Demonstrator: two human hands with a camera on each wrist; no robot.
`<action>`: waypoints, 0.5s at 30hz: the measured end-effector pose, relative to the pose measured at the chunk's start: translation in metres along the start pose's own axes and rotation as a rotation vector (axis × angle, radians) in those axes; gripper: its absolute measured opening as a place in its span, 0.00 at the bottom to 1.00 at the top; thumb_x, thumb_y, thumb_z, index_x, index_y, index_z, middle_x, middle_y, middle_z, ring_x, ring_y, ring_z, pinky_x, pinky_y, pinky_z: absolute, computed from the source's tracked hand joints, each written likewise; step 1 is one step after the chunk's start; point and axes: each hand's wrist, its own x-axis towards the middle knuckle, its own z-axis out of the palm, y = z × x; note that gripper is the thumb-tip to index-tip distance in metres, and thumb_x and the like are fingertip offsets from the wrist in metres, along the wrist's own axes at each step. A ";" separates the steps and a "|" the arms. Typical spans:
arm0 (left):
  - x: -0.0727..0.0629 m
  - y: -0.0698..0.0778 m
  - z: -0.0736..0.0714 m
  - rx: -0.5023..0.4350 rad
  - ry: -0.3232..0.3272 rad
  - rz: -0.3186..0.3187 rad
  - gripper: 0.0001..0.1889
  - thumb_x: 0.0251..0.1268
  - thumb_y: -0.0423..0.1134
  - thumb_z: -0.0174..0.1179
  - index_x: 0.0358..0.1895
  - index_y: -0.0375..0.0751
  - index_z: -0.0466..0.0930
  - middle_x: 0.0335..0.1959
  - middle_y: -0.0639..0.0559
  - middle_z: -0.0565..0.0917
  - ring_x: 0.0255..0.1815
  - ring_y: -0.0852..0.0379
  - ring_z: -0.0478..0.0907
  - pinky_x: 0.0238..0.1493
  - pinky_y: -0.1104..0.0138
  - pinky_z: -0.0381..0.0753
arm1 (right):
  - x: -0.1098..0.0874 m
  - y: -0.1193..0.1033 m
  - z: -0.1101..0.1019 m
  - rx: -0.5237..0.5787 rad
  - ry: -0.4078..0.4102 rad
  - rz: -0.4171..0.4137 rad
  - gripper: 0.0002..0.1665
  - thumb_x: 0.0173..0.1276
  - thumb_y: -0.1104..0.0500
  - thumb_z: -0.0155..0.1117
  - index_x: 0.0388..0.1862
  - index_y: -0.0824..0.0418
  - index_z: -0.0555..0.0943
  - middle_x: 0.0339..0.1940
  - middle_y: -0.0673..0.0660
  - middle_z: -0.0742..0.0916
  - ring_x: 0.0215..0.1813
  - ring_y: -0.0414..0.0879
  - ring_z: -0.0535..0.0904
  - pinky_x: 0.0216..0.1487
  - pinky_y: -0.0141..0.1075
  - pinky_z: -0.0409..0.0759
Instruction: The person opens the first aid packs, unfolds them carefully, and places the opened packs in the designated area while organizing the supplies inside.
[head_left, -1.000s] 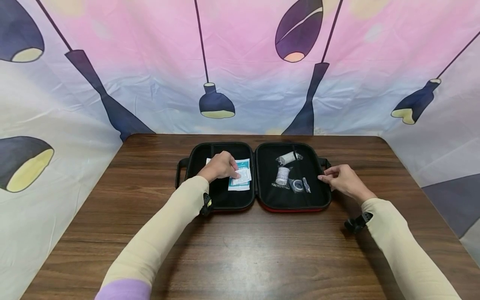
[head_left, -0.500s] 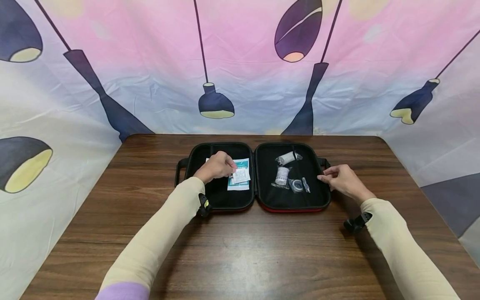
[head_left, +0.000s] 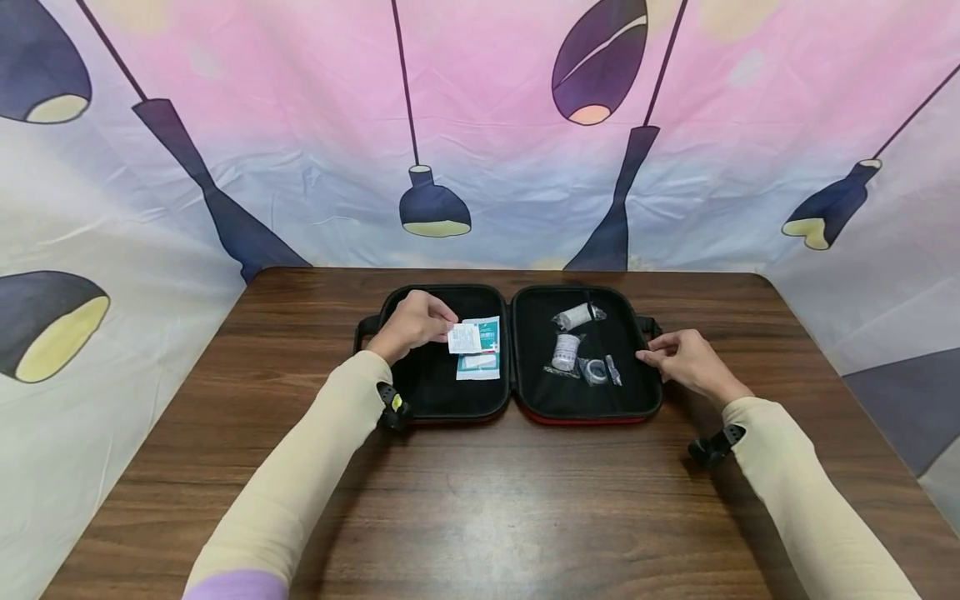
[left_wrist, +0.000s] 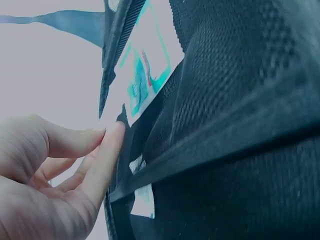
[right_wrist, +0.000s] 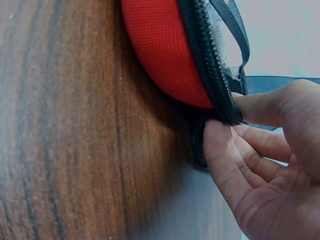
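Observation:
A black-lined zip case [head_left: 435,400] with a red shell [right_wrist: 160,55] lies open like a book on the table. Over its left half, my left hand [head_left: 411,325] pinches a small white packet [head_left: 464,338] between thumb and forefinger. Beneath that packet lies a teal-and-white packet [head_left: 491,333], partly covered by it. In the left wrist view, the edge of the white packet [left_wrist: 116,97] shows at the fingertips. My right hand [head_left: 688,362] grips the case's right edge, thumb inside and forefinger outside the zipper rim [right_wrist: 212,65].
In the case's right half are a wrapped white roll [head_left: 579,315], a white cylinder with printing [head_left: 565,352], a bagged ring-shaped coil [head_left: 596,372] and a small slim item [head_left: 613,370]. The brown wooden table [head_left: 480,517] extends toward me. A printed cloth [head_left: 510,167] hangs behind.
My left hand has moved left and slightly away from me, carrying the small white packet from over the teal packet's middle toward its upper left. The right hand keeps its place on the case edge.

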 end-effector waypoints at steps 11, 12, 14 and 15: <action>-0.010 -0.011 -0.028 0.072 0.076 -0.021 0.10 0.74 0.27 0.57 0.51 0.28 0.84 0.47 0.36 0.82 0.45 0.43 0.85 0.52 0.53 0.85 | -0.001 -0.002 -0.001 0.002 -0.003 0.007 0.30 0.75 0.51 0.64 0.58 0.78 0.78 0.41 0.65 0.87 0.31 0.47 0.82 0.36 0.40 0.83; -0.012 -0.013 -0.031 0.079 0.084 -0.020 0.10 0.74 0.27 0.57 0.51 0.28 0.84 0.48 0.35 0.82 0.45 0.43 0.85 0.53 0.53 0.85 | -0.001 -0.002 -0.001 0.002 -0.003 0.006 0.30 0.75 0.51 0.65 0.58 0.78 0.78 0.41 0.65 0.87 0.31 0.47 0.82 0.36 0.40 0.83; -0.014 -0.016 -0.036 0.087 0.091 -0.018 0.10 0.74 0.27 0.57 0.52 0.27 0.83 0.50 0.33 0.81 0.46 0.42 0.85 0.53 0.52 0.85 | 0.000 0.000 -0.001 0.000 -0.003 0.005 0.30 0.75 0.51 0.64 0.58 0.78 0.78 0.41 0.65 0.86 0.31 0.48 0.82 0.36 0.40 0.83; -0.015 -0.018 -0.039 0.090 0.093 -0.021 0.10 0.74 0.27 0.57 0.52 0.27 0.83 0.51 0.33 0.81 0.46 0.42 0.85 0.54 0.52 0.85 | 0.000 0.000 -0.001 0.000 -0.004 0.004 0.30 0.75 0.51 0.64 0.58 0.78 0.78 0.41 0.65 0.86 0.31 0.48 0.82 0.36 0.40 0.83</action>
